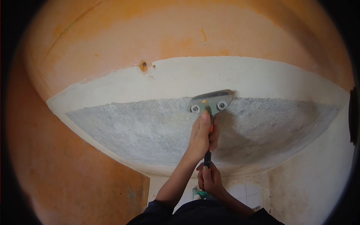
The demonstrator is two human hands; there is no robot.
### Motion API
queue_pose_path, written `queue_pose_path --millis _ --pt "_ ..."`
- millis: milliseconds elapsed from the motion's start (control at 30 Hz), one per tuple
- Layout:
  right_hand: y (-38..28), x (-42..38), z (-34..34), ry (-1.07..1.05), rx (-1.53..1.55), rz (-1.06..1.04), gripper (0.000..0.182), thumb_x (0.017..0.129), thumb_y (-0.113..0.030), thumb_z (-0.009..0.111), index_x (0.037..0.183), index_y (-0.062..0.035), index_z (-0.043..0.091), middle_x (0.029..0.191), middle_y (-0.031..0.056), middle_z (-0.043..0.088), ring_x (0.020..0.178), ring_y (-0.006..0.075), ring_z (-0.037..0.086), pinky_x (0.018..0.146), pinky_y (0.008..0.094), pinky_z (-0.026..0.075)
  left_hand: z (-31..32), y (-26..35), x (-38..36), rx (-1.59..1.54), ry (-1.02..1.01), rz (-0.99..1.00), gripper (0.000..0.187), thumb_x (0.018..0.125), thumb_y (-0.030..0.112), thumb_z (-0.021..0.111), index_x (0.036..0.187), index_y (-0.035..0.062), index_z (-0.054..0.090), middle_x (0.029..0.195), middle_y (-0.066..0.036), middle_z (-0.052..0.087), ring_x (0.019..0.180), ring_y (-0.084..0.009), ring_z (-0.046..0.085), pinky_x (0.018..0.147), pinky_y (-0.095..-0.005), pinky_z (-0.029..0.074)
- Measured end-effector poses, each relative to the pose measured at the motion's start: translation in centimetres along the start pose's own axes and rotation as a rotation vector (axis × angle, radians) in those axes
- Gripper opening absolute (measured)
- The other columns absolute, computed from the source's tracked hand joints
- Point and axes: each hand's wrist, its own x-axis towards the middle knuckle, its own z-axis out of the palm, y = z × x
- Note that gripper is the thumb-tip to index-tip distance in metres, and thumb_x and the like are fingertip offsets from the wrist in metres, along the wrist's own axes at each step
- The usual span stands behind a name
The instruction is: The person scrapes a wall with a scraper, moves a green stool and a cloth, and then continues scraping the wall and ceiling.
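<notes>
**Scraper (211, 102) up where white meets grey!**

And here it is, just off the centre of the view, between two and three o'clock: a wide blade head with two round fittings (195, 108), tilted so its right end rides higher. The edge overlaps the white band (187, 73) at twelve o'clock; whether it presses on the surface, I cannot tell. Straight below, at six o'clock, the left hand (203, 129) wraps the shaft, fingers curled, thumb laid along it. Farther down the same line, the right hand (210, 178) pinches the end of the black handle (207, 159).

Behind the tool spreads the rough grey patch (138, 127), shadowed towards four o'clock. A small hole (143, 65) sits at ten o'clock from the blade, and orange wall (187, 33) arches over the top. Out at eight, a darker orange surface (90, 165); down at five, pale tiled floor (243, 189).
</notes>
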Motion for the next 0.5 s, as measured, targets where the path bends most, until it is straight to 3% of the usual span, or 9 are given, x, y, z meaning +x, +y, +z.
queue_pose_path --millis 500 --pt "-0.1 0.1 0.2 -0.009 0.063 0.005 0.029 0.104 -0.031 0.04 0.104 -0.0025 0.046 0.058 -0.001 0.046 0.042 0.0054 0.041 0.041 0.0228 0.034 0.0 -1.1 -0.2 0.03 -0.04 -0.01 0.056 0.098 0.064 0.033 0.092 0.0095 0.045 0.055 0.001 0.035 0.038 -0.0064 0.029 0.034 -0.0235 0.026"
